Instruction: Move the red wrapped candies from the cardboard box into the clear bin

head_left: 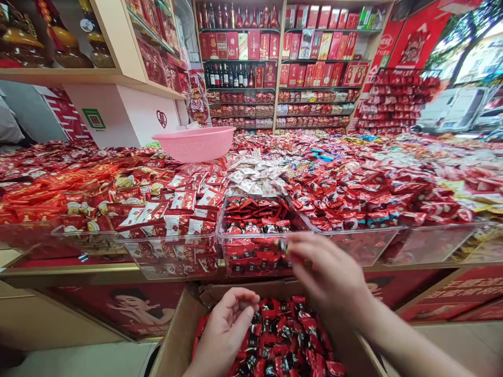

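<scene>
My right hand (330,267), slightly blurred, is raised at the front of a clear plastic bin (255,242). Its fingertips are closed on a small wrapped candy (281,245) with a dark and red wrapper. Inside that bin, red-and-black packets (251,226) lie in rows. My left hand (231,322) hovers over a cardboard box (173,335), fingers loosely curled and thumb apart, with nothing visible in them. Loose red-and-black wrapped candies (283,335) fill the box below both hands.
Neighbouring clear bins hold red-and-white packets (184,201) on the left and red packets (346,196) on the right. White packets (257,173) are heaped behind the middle bin. A pink plastic basket (196,144) rests on the candy. Shelves (239,60) stand behind.
</scene>
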Motion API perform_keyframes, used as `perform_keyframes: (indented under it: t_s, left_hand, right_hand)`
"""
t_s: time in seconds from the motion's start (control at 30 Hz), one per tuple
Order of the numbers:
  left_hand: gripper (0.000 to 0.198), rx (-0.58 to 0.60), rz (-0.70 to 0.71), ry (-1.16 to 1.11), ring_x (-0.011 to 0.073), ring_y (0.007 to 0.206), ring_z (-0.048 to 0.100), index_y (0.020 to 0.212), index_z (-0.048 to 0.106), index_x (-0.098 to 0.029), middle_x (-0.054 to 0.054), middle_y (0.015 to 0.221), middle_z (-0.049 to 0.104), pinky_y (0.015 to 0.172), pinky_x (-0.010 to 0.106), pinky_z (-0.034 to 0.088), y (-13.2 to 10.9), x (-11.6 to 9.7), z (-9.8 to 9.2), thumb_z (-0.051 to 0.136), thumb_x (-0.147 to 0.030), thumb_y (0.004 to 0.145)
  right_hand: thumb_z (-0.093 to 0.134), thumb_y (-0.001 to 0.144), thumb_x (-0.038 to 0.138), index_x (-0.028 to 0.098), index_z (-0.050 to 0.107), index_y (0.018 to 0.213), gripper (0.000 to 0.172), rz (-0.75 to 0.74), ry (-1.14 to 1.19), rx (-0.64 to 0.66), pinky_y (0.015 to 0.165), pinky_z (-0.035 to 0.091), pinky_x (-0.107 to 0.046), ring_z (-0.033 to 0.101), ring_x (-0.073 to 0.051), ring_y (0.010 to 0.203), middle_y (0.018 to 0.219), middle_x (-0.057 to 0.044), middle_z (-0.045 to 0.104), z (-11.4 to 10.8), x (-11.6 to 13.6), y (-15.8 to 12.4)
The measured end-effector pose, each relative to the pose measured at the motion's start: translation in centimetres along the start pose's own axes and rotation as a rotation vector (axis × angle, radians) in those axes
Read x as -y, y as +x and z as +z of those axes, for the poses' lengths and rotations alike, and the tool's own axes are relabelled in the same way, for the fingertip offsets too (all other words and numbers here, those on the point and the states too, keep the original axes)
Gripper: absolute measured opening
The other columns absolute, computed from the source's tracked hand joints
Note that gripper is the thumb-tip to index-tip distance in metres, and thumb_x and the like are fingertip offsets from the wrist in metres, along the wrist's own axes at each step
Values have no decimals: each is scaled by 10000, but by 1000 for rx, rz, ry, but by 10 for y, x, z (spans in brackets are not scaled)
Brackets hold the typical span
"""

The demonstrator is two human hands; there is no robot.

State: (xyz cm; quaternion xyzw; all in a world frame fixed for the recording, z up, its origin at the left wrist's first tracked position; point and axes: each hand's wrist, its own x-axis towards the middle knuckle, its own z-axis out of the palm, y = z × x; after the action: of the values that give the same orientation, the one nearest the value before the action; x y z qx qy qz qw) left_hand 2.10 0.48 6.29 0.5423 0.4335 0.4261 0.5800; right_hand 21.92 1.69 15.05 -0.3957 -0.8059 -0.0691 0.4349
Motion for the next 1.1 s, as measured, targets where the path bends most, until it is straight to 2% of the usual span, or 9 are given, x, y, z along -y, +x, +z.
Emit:
perform_keyframes:
  t_s: [0.13, 0.23, 0.3, 0.4, 0.57, 0.77, 0.87, 1.0, 1.1]
  left_hand:
    - [193, 80, -102, 233, 169, 743, 537, 870, 558, -190, 42, 838, 613, 715, 270, 403, 10, 37, -19, 519, -259, 694]
    - [168, 104, -137, 316, 180, 769, 531, 826, 563, -181, 44, 818, 610, 713, 269, 391, 14, 64, -27, 507, -257, 687]
    - [165, 117, -140, 389, 183, 761, 529, 820, 566, -189, 36, 805, 607, 700, 268, 388, 15, 73, -29, 495, -260, 689]
    - [160, 134, -140, 465, 175, 729, 524, 817, 564, -205, 16, 781, 598, 668, 255, 386, 12, 75, -30, 470, -251, 695]
    - [148, 204, -178, 580, 154, 686, 516, 796, 560, -217, -9, 726, 585, 630, 232, 376, 8, 75, -31, 459, -241, 690]
    - [189, 295, -204, 690, 141, 743, 518, 851, 553, -224, -8, 812, 592, 651, 215, 367, 13, 84, -33, 457, -258, 693]
    - [194, 311, -206, 717, 141, 746, 520, 853, 553, -224, -6, 812, 591, 648, 213, 366, 15, 84, -34, 454, -255, 690]
    - [198, 319, -227, 748, 141, 720, 519, 845, 562, -221, -7, 791, 591, 632, 216, 366, 16, 80, -34, 454, -258, 683]
    - [197, 321, -253, 754, 142, 720, 517, 834, 567, -213, -5, 786, 592, 635, 217, 365, 15, 79, -35, 460, -261, 676]
  right_hand:
    - [404, 773, 231, 164, 561, 805, 174, 77, -289, 105, 734, 399, -304, 520, -181, 820, 811, -71, 599, 3, -41, 74]
    - [390, 767, 223, 141, 573, 801, 203, 116, -504, 320, 687, 392, -280, 528, -193, 792, 802, -87, 608, 27, -69, 114]
    - [375, 763, 183, 122, 584, 822, 226, 114, -594, 464, 691, 388, -287, 535, -212, 816, 843, -121, 611, 43, -82, 125]
    - [392, 730, 130, 103, 610, 798, 229, 107, -636, 578, 699, 389, -307, 547, -238, 830, 833, -159, 619, 57, -93, 126]
    - [474, 653, 124, 100, 628, 773, 197, 124, -651, 653, 676, 406, -314, 567, -246, 786, 798, -157, 631, 59, -98, 123]
    - [426, 715, 276, 172, 614, 864, 262, 81, -596, 688, 656, 416, -279, 570, -202, 778, 843, -91, 634, 70, -89, 137]
    - [451, 698, 344, 140, 609, 870, 310, 56, -597, 688, 654, 415, -308, 563, -241, 799, 852, -123, 626, 79, -87, 140]
    - [387, 738, 218, 106, 600, 861, 270, 17, -622, 659, 645, 402, -333, 562, -255, 796, 849, -158, 617, 83, -88, 139]
    - [369, 744, 148, 122, 601, 814, 244, -96, -635, 658, 659, 383, -326, 556, -232, 794, 838, -137, 621, 80, -86, 137]
